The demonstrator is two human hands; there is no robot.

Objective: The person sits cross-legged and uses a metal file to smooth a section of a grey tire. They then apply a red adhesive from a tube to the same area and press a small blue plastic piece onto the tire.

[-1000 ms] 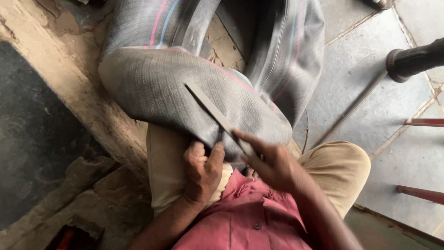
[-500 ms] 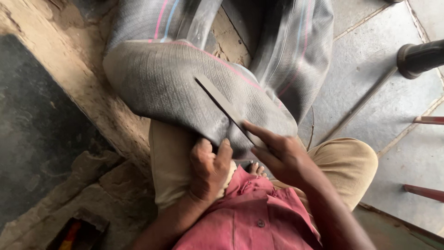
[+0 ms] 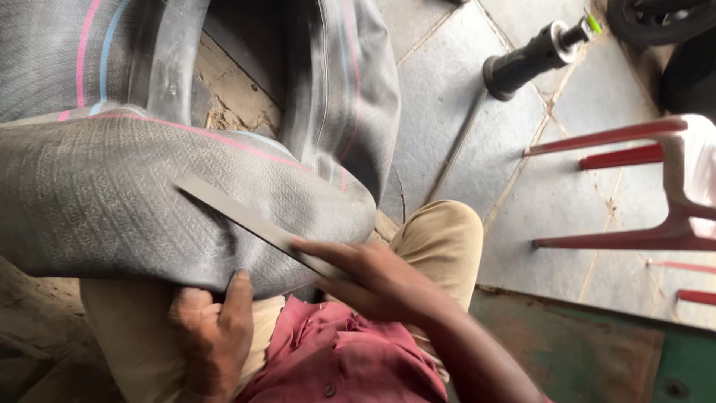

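Observation:
A large grey rubber inner tube (image 3: 119, 194) with pink and blue stripes lies folded across my lap. My left hand (image 3: 212, 328) grips its lower edge, thumb up on the rubber. My right hand (image 3: 373, 280) holds a long flat metal blade (image 3: 239, 216) that lies diagonally on the tube's textured surface, its tip pointing up to the left. The far loop of the tube (image 3: 343, 97) curves away over the floor.
A black cylindrical tool (image 3: 526, 60) lies on the grey stone floor at upper right. Red chair legs (image 3: 619, 239) stand at the right. A dark tyre (image 3: 656, 19) sits in the top right corner. My tan trousers and red shirt fill the bottom.
The view has closed in and shifted right. The blade lies flatter and further left across the tube, and my right hand has slid along with it. My left hand keeps its grip.

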